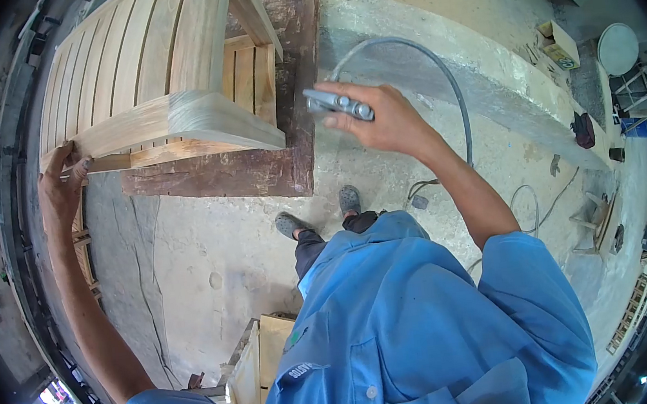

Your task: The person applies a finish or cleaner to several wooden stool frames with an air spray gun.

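Observation:
A pale wooden slatted piece of furniture (208, 118), like a bench or chair, stands tilted on a brown, worn board (257, 173). My left hand (61, 178) is closed around the lower edge of its near-left corner, thumb and fingers on the rail. In the air right of the furniture's near corner, my right hand (379, 117) is closed on a small grey metal hand tool (338, 104) with round shiny parts. A grey hose (453, 86) loops up from beside this tool and down past my forearm.
A long, low concrete ledge (441, 44) runs along the right. Further right are an open carton (558, 45), a round stool (618, 49) and wood scraps. Cables lie on the concrete floor (210, 245). A wooden crate-like piece (257, 359) stands close to my left side.

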Motion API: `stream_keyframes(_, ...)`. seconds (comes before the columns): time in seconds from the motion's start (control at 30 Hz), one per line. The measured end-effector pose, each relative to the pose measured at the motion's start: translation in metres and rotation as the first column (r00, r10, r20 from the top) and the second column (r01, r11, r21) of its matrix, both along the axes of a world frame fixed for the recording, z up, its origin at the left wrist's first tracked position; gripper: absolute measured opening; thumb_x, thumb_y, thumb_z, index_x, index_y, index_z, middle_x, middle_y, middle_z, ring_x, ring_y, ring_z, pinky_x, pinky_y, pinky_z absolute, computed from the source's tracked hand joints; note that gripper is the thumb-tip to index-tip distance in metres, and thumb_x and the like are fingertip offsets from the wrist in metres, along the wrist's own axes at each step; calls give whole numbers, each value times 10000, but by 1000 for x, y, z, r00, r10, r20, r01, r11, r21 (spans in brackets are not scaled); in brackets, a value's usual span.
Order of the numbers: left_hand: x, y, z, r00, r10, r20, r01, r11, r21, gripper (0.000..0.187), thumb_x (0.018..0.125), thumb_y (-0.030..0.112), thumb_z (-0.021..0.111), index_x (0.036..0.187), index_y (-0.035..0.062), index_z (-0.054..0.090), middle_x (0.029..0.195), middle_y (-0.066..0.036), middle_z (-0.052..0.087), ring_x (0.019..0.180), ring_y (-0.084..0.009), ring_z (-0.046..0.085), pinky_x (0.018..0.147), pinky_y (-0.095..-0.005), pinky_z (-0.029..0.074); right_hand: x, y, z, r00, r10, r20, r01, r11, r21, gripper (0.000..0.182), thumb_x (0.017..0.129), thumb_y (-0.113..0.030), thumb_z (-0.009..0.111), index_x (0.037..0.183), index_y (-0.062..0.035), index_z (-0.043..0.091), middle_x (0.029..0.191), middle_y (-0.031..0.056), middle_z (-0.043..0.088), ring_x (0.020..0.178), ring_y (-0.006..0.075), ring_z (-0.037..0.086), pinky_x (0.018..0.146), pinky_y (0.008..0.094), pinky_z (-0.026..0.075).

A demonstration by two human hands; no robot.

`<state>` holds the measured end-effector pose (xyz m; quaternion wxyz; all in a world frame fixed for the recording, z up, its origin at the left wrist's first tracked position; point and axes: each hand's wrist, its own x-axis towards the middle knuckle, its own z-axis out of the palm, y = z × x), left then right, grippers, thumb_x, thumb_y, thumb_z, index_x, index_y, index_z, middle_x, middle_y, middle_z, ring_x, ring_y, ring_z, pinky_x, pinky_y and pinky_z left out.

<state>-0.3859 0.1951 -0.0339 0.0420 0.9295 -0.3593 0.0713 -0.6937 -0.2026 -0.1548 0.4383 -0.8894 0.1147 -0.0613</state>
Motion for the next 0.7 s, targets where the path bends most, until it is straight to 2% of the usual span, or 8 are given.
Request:
stream_keyframes(0.13, -7, -2, 3, 999, 53, 8, -53, 999, -14, 493, 842, 306, 737, 1223, 17, 615, 1131, -180, 673, 1089, -277, 642, 909, -370, 498, 29, -15, -8, 985, -114, 126, 121, 991, -48, 498, 853, -336, 734, 1312, -187, 613, 946, 90, 736, 761, 135, 665, 679, 323, 505)
stream_keyframes(0.23, -8, -4, 3, 994, 108, 1, -108, 994, -29, 478, 850, 310, 730, 1206, 8, 624, 1117, -179, 678, 1090, -282, 644, 912, -372, 497, 41, -18, 3, 974, -203, 104, 201, 979, 28, 517, 820, -400, 745, 1285, -207, 628, 971, 121, 728, 838, 238, 702, 762, 345, 525)
stream_keyframes(0.27, -14, -5, 7, 991, 135, -1, -135, 990, -35, 474, 852, 312, 727, 1199, 5, 628, 1111, -179, 680, 1087, -283, 646, 913, -371, 496, 37, -16, 7, 971, -211, 113, 207, 977, 50, 493, 827, -382, 739, 1275, -205, 635, 954, 131, 727, 828, 240, 700, 759, 332, 526)
stream_keyframes(0.37, -3, -2, 8, 996, -3, 94, 9, 997, -70, 570, 807, 428, 745, 1181, 10, 646, 1053, -189, 699, 1000, -307, 684, 859, -388, 534, 40, -13, 10, 964, -165, 210, 174, 984, -25, 488, 839, -338, 737, 1282, -166, 627, 972, 111, 728, 815, 185, 682, 768, 316, 519)
stream_keyframes(0.47, 0, -9, 23, 997, -3, 83, 8, 998, -55, 551, 812, 454, 731, 1139, 14, 679, 1046, -173, 708, 977, -293, 692, 852, -391, 540, 38, -7, 4, 991, -102, 81, 88, 982, 167, 470, 851, -257, 736, 1284, -118, 620, 1013, 94, 725, 823, 123, 641, 778, 285, 504)
stream_keyframes(0.53, 9, -6, 31, 999, -28, 40, 30, 998, -52, 517, 837, 456, 711, 1123, 26, 694, 1041, -158, 714, 970, -290, 693, 855, -391, 541, 31, 1, 5, 995, -91, 44, 79, 974, 214, 469, 858, -204, 734, 1294, -86, 607, 1054, 85, 713, 846, 88, 595, 794, 265, 489)
stream_keyframes(0.63, 28, 1, 32, 996, -93, 8, 93, 995, -32, 478, 872, 455, 677, 1126, 51, 701, 1049, -149, 715, 967, -288, 694, 853, -398, 544, 14, 13, 12, 996, -50, -78, 69, 962, 263, 484, 862, -212, 735, 1307, -84, 596, 1081, 100, 703, 885, 101, 605, 820, 269, 484)
stream_keyframes(0.7, 35, 6, 33, 994, -108, -12, 108, 994, -7, 457, 886, 453, 661, 1131, 69, 704, 1057, -147, 714, 966, -287, 694, 848, -406, 549, 4, 26, 10, 1000, -11, 6, 9, 963, 270, 495, 870, -228, 729, 1320, -82, 585, 1083, 103, 696, 924, 114, 609, 837, 270, 479)
